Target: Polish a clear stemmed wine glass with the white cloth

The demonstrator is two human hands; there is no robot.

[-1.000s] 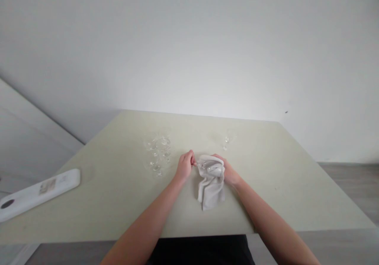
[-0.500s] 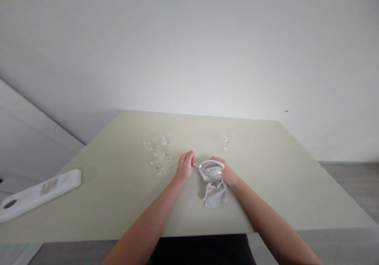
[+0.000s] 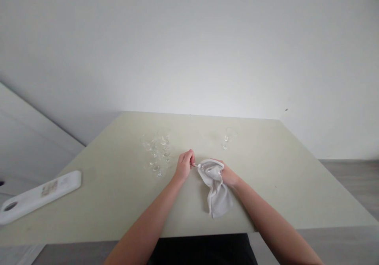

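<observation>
Polishing step: left hand fingers pinch the wine glass stem, right hand grips the cloth around its bowl, which next needs turning gently

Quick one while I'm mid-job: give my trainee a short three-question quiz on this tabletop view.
1. True or false: the left hand pinches the stem of the wrapped glass.
2. What does the right hand press around that glass: A a sponge, B a white cloth, C paper?
3. Where does the single glass stand relative to the cluster of glasses?

Key: 1 true. 2 B. 3 To its right, apart, on the table.
</observation>
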